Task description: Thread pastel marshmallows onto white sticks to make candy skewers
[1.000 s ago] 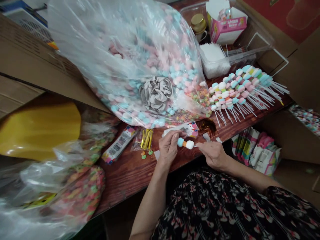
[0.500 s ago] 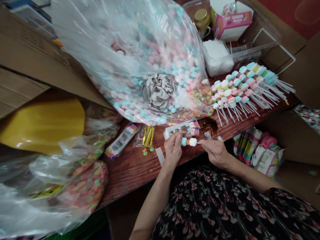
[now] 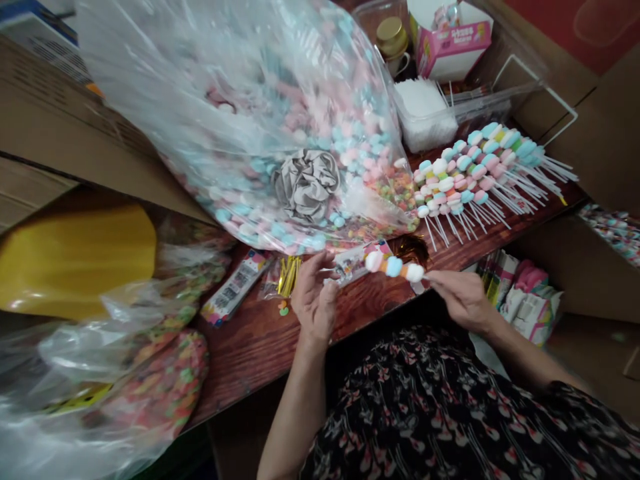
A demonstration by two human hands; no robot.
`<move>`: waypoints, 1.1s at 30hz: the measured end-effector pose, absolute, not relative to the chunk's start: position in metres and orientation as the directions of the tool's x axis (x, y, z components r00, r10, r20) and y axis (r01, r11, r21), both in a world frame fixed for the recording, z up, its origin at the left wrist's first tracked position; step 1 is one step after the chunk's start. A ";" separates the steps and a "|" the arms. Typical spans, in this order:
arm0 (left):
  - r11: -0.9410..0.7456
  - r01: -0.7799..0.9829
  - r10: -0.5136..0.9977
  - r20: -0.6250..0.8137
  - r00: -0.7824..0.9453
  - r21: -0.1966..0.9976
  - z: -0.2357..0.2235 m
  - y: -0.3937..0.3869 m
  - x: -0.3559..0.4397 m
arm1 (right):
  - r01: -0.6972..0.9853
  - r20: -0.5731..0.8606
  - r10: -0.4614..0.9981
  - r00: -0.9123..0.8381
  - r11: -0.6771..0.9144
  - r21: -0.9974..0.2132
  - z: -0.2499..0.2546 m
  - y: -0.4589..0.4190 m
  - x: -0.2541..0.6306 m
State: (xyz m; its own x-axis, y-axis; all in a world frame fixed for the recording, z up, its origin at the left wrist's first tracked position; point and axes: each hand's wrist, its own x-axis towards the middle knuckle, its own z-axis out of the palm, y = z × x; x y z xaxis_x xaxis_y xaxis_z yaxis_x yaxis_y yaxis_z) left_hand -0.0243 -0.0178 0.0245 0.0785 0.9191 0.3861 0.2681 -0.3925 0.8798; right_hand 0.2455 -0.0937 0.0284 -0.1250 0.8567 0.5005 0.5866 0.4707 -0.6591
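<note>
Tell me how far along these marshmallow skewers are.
Done: a batch of finished skewers lies on the wooden table. In hand: the right hand holds one more skewer, the left hand beside a printed wrapper. To go: the large clear bag is full of marshmallows.

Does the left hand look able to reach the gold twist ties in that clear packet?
Likely yes. The left hand sits right beside the gold twist ties on the wooden table, with nothing visible between them; the large clear bag lies behind, not over them.
</note>
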 end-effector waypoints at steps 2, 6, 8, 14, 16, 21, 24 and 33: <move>-0.468 0.534 0.880 0.429 0.204 0.705 0.025 -0.011 -0.033 | 0.625 0.484 0.875 -0.025 0.392 -0.675 0.035 -0.096 0.269; -0.541 0.727 0.835 0.369 0.407 0.423 0.015 -0.002 -0.036 | 0.686 0.461 0.884 0.072 0.291 -0.666 0.036 -0.094 0.288; -0.542 0.735 0.837 0.342 0.428 0.407 0.007 0.001 -0.034 | 0.694 0.462 0.886 0.027 0.316 -0.646 0.032 -0.091 0.284; -0.534 0.696 0.843 0.363 0.396 0.481 -0.013 0.005 -0.033 | 0.721 0.406 0.909 -0.095 0.344 -0.602 0.013 -0.080 0.270; -0.525 0.676 0.847 0.394 0.356 0.517 -0.017 0.005 -0.032 | 0.738 0.390 0.913 -0.124 0.347 -0.578 0.008 -0.076 0.270; -0.467 0.625 0.881 0.393 0.265 0.626 -0.021 0.004 -0.027 | 0.742 0.366 0.914 -0.175 0.367 -0.561 0.008 -0.071 0.273; -0.418 0.592 0.908 0.344 0.241 0.689 -0.020 0.006 -0.026 | 0.728 0.396 0.897 -0.198 0.405 -0.554 0.011 -0.070 0.273; -0.338 0.516 0.939 0.244 0.243 0.787 -0.015 0.008 -0.032 | 0.769 0.321 0.855 -0.407 0.511 -0.384 0.015 -0.056 0.279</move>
State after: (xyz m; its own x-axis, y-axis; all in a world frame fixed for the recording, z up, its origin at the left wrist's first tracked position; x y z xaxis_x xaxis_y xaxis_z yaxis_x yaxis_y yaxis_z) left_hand -0.0321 0.0082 -0.0153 0.2432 0.9389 0.2437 0.5157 -0.3379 0.7873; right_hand 0.2793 -0.0563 0.0149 -0.4074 0.8550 0.3210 0.7690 0.5107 -0.3845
